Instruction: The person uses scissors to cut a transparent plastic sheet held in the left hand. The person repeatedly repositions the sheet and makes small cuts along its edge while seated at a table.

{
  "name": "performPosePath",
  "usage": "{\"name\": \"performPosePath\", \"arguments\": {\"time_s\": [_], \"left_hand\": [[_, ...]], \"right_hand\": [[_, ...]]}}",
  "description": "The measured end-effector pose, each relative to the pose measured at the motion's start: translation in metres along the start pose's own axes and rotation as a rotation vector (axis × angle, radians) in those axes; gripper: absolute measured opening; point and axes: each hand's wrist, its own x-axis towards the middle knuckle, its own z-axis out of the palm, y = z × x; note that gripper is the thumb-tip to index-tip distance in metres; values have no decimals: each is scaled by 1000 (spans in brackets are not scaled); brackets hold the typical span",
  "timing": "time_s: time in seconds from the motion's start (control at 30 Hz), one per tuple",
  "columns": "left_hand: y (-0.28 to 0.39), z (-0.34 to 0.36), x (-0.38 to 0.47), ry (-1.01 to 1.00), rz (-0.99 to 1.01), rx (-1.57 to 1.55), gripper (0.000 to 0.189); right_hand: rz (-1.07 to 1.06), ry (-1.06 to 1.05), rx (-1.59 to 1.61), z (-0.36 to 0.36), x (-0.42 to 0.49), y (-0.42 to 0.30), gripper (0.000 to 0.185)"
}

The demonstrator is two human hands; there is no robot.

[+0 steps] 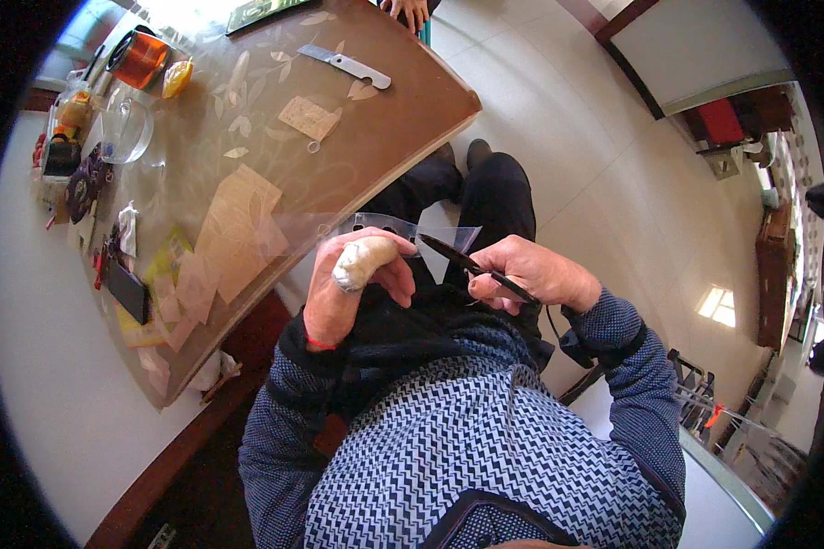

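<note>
My left hand, one finger wrapped in a white bandage, grips a strip of clear plastic with several dark shapes along it. The strip stretches from above the table edge across my lap. In my right hand is a pair of black scissors. The blades point up and left, close to the strip's right part; whether they touch it, I cannot tell. On the table, nearest my left hand, lies a large tan sheet with smaller pieces overlapping it.
A knife with a pale handle, a small brown rectangular piece and a metal ring lie on the table. Further left are a glass mug, an orange container and a black rectangular device. Another person's hand is at the far edge.
</note>
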Motion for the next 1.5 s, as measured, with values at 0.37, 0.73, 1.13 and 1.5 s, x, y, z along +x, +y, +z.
{"name": "performPosePath", "arguments": {"time_s": [0.37, 0.73, 1.13, 1.5], "left_hand": [[-2, -6, 3, -21, -24, 14, 45], [6, -8, 7, -44, 47, 66, 43], [-34, 18, 5, 90, 270, -127, 27], [-25, 13, 3, 12, 207, -112, 25]], "right_hand": [[25, 54, -149, -3, -2, -10, 48], [55, 66, 137, 5, 1, 4, 41], [50, 89, 284, 31, 14, 18, 45], [82, 111, 193, 26, 8, 18, 40]]}}
